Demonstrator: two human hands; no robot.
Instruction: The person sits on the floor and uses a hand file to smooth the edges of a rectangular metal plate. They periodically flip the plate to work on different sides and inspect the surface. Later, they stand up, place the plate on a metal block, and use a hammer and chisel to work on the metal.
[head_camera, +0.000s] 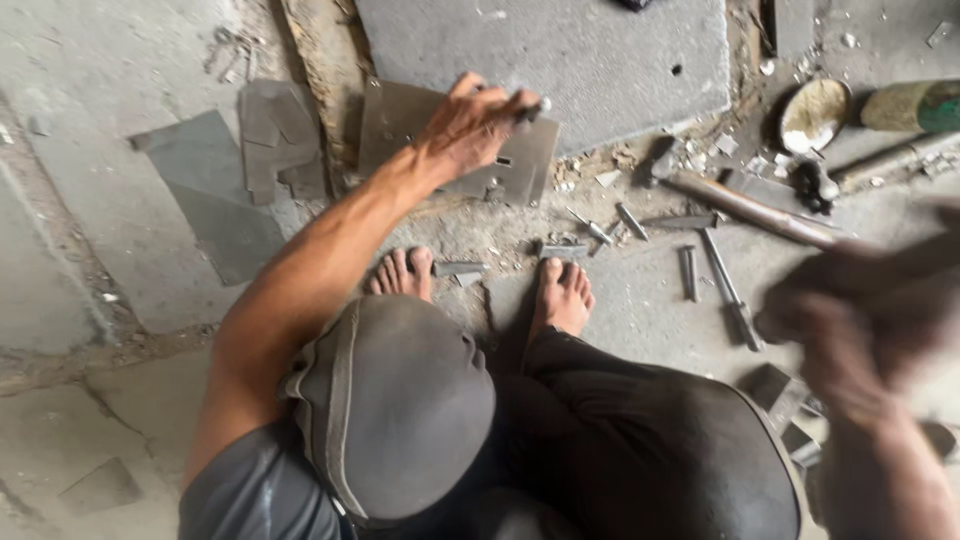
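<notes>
I squat on a concrete floor. My left hand (475, 120) reaches forward and grips a small dark tool, like a punch or chisel, held against a square metal sheet (525, 165) with a small cut-out. My right hand (865, 315) is at the right edge, blurred by motion; whether it holds something I cannot tell. My bare feet (560, 295) rest just below the sheet.
Cut grey metal pieces (275, 135) lie to the left. A large flat slab (560, 50) is behind the sheet. A hammer (745, 205), chisels and punches (725, 280), a round tin (813, 113) and scrap bits lie at the right.
</notes>
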